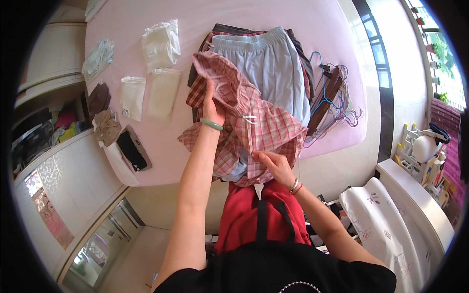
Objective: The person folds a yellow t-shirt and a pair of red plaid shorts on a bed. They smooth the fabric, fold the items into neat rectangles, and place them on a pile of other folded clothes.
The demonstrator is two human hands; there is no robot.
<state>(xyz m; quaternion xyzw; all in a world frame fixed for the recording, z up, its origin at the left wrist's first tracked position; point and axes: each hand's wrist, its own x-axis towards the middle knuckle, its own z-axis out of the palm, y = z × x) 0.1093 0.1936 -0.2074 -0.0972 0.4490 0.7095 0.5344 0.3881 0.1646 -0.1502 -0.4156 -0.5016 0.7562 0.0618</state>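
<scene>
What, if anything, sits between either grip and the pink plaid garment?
Nothing visible: the left grip touches the pink plaid garment, partly hidden by its folds; the right grip pinches its near side. The hangers lie to its right.

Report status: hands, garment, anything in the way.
Left hand against pink plaid garment; right hand pinching its edge. Garment bunched, partly over pale blue clothing. Hangers close by on the right.

Bright daylight enters from a window (443,61) at the upper right, washing out the pale surface (398,46) beside it. The open shelf (36,132) at the left lies in shadow. Straight edges bow toward the rim, where black fills the corners.
</scene>
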